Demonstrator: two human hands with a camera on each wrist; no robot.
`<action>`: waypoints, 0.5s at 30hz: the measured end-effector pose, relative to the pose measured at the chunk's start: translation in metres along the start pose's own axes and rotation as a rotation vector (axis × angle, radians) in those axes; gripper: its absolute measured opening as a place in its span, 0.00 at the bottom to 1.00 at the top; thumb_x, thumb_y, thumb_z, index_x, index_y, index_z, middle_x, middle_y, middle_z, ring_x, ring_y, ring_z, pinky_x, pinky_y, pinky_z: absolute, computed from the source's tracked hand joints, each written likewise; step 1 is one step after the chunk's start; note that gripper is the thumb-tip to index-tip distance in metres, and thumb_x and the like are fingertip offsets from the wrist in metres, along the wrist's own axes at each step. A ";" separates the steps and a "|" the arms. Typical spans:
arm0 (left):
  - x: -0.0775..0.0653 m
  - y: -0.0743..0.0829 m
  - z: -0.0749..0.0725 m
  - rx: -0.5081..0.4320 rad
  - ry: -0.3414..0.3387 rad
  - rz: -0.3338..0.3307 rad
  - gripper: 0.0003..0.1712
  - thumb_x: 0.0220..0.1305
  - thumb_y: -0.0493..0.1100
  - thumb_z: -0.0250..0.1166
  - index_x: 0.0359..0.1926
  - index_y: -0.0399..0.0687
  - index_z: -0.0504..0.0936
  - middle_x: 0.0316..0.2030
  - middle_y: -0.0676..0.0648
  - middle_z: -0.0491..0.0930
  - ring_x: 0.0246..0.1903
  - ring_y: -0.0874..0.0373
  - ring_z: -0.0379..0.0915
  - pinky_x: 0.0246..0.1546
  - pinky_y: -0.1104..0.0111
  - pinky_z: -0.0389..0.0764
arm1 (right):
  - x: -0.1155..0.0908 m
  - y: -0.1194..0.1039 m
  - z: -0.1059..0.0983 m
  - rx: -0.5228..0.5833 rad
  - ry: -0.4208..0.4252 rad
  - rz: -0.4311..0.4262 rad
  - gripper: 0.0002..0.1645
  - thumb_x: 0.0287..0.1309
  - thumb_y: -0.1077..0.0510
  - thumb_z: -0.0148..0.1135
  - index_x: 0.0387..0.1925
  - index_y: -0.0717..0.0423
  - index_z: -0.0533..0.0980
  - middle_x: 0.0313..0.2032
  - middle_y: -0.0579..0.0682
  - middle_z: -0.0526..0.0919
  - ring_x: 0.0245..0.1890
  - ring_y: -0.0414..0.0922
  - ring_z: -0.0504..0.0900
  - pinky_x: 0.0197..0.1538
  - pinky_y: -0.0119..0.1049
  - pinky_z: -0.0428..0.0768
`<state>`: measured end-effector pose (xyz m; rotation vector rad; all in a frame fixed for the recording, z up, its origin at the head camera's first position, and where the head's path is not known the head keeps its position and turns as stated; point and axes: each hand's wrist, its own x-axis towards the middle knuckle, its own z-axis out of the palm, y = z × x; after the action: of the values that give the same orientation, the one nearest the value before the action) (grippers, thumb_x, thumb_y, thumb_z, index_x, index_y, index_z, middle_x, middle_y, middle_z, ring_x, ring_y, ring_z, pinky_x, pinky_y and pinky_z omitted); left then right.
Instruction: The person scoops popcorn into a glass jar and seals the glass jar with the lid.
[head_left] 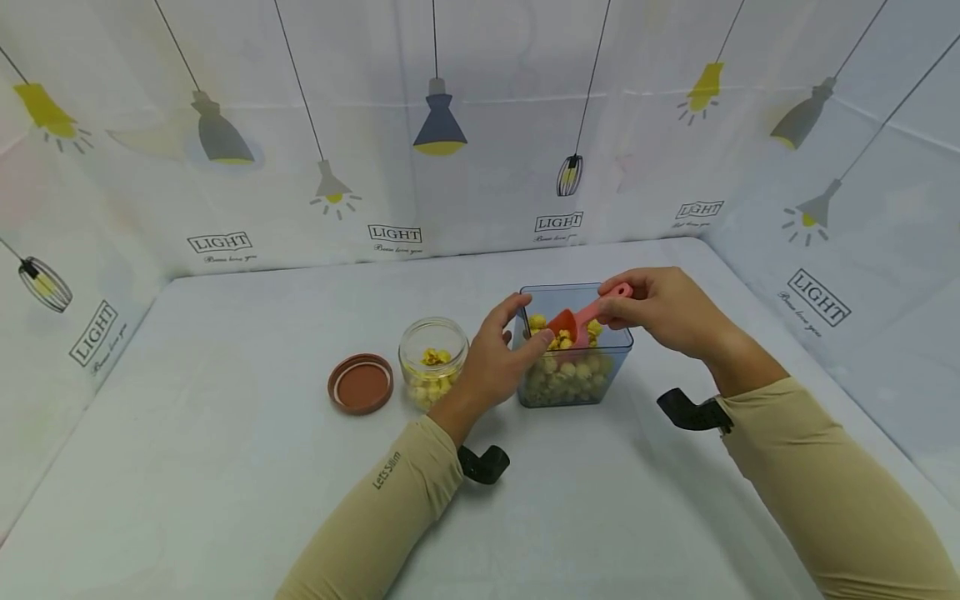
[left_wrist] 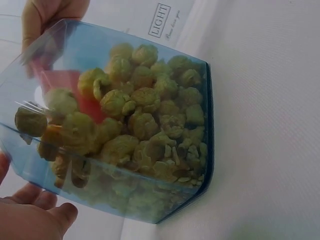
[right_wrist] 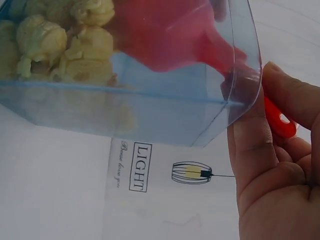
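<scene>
A transparent blue plastic bin (head_left: 613,360) holds a heap of yellow popcorn (left_wrist: 142,100). My left hand (head_left: 491,358) grips the bin's left side, the thumb over the front rim and the other fingers along the side wall. With its thumb and fingers, my right hand (head_left: 663,310) pinches the handle of a pink scoop (head_left: 587,312) above the bin's right rim. The scoop's bowl sits inside, tilted down to the left among the popcorn. In the right wrist view, the handle's end with its hole (right_wrist: 282,119) shows between the fingers.
Left of the bin, close to my left wrist, stands an open clear jar (head_left: 408,346) partly filled with popcorn. Its neighbour is a brown round lid (head_left: 360,385) lying on the white-covered table (head_left: 225,433). A lamp-patterned curtain (head_left: 495,200) rises behind and at both sides.
</scene>
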<state>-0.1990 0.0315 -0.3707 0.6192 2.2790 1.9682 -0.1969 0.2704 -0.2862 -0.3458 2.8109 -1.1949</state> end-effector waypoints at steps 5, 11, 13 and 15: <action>0.000 0.001 0.001 0.003 0.004 -0.003 0.36 0.70 0.50 0.62 0.74 0.46 0.64 0.75 0.49 0.55 0.73 0.55 0.51 0.71 0.58 0.59 | -0.002 -0.004 0.003 -0.001 -0.011 0.004 0.22 0.69 0.50 0.63 0.53 0.65 0.78 0.39 0.54 0.86 0.38 0.47 0.86 0.44 0.35 0.84; 0.000 0.000 0.001 0.000 0.002 0.003 0.36 0.71 0.49 0.61 0.74 0.44 0.63 0.76 0.49 0.54 0.74 0.54 0.51 0.71 0.57 0.58 | -0.001 -0.010 0.007 -0.042 -0.028 -0.031 0.25 0.66 0.46 0.65 0.52 0.63 0.80 0.37 0.52 0.87 0.37 0.47 0.86 0.42 0.39 0.83; 0.000 -0.001 0.001 -0.001 0.001 0.001 0.36 0.71 0.50 0.61 0.74 0.44 0.63 0.76 0.49 0.54 0.74 0.54 0.50 0.71 0.57 0.58 | -0.001 -0.009 0.006 -0.040 -0.020 -0.015 0.25 0.66 0.46 0.65 0.52 0.62 0.80 0.38 0.52 0.87 0.37 0.47 0.86 0.42 0.37 0.83; 0.000 -0.001 0.001 -0.001 -0.001 -0.003 0.36 0.71 0.50 0.62 0.74 0.44 0.63 0.76 0.49 0.54 0.74 0.54 0.50 0.71 0.57 0.59 | -0.002 -0.005 0.004 -0.018 -0.011 0.002 0.24 0.67 0.46 0.64 0.52 0.63 0.79 0.39 0.52 0.87 0.37 0.46 0.86 0.44 0.35 0.83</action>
<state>-0.1991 0.0320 -0.3713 0.6163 2.2767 1.9675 -0.1932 0.2644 -0.2852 -0.3501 2.8136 -1.1648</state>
